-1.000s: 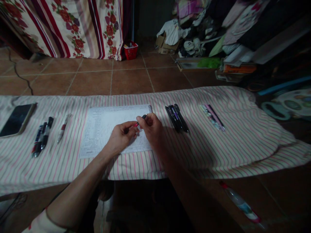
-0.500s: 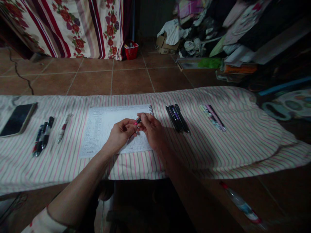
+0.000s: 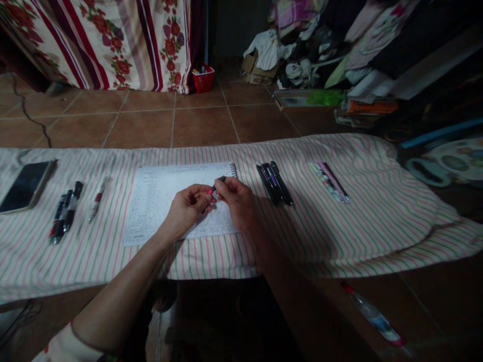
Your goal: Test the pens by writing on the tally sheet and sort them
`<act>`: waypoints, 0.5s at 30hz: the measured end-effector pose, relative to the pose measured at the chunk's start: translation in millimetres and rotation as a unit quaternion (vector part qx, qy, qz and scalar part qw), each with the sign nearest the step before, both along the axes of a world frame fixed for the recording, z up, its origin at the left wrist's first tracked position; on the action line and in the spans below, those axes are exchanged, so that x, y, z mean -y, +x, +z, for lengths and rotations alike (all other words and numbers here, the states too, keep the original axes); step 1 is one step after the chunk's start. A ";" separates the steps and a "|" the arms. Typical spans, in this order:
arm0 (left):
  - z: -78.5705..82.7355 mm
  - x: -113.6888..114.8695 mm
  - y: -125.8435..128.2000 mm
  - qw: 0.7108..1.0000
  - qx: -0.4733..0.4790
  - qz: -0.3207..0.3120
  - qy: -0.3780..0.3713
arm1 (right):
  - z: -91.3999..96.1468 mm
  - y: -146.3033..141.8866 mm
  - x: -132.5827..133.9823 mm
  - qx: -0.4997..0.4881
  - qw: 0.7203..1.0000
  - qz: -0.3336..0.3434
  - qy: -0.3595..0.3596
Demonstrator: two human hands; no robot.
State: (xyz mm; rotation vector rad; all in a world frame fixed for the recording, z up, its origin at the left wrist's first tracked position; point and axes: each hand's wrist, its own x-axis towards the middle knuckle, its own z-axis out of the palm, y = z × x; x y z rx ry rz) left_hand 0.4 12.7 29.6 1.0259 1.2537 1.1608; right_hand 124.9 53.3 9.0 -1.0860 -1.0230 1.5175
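Both my hands meet over a spiral notebook (image 3: pixel 158 201) that lies open on a striped cloth (image 3: pixel 339 236). My left hand (image 3: pixel 188 208) and my right hand (image 3: pixel 237 198) each pinch one end of a small pen (image 3: pixel 216 187) with a red part and a dark tip. The pen is held just above the written page, its dark tip pointing up and to the right. Fingers of both hands are curled closed around it.
On the cloth lie a phone (image 3: pixel 24 185) at far left, dark pens (image 3: pixel 64 211) and a white pen (image 3: pixel 97 199) left of the notebook, a black pen bundle (image 3: pixel 274 182) and coloured pens (image 3: pixel 330 182) to the right. A plastic bottle (image 3: pixel 373 317) lies on the floor.
The hands have shifted only slightly over the notebook while working the pen between them; its dark tip shows a little more beyond my right fingers than half a second ago.
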 end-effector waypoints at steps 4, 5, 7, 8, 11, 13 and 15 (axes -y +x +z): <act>2.5 0.5 2.5 1.000 0.010 0.000 -0.002 | 0.4 -1.0 1.8 0.014 1.000 -0.002 0.013; 2.5 0.5 2.8 1.000 0.013 0.000 -0.003 | -0.5 -1.3 1.9 0.013 1.000 -0.004 0.012; 2.1 0.5 2.9 1.000 0.017 0.000 -0.006 | -3.6 -2.0 1.6 0.004 1.000 -0.005 0.012; 1.8 0.5 2.8 1.000 0.018 0.000 -0.007 | -5.2 -2.4 1.4 -0.005 1.000 0.000 0.014; 1.8 0.8 1.6 1.000 0.028 -0.003 -0.002 | -7.4 -3.0 1.2 -0.049 0.998 0.032 0.019; 2.4 1.0 0.6 1.000 0.029 -0.002 -0.004 | -5.3 -2.5 1.9 -0.068 0.996 0.052 0.014; 3.1 1.1 -0.5 1.000 0.023 0.001 -0.009 | -1.8 -0.9 2.9 -0.070 0.996 0.060 0.003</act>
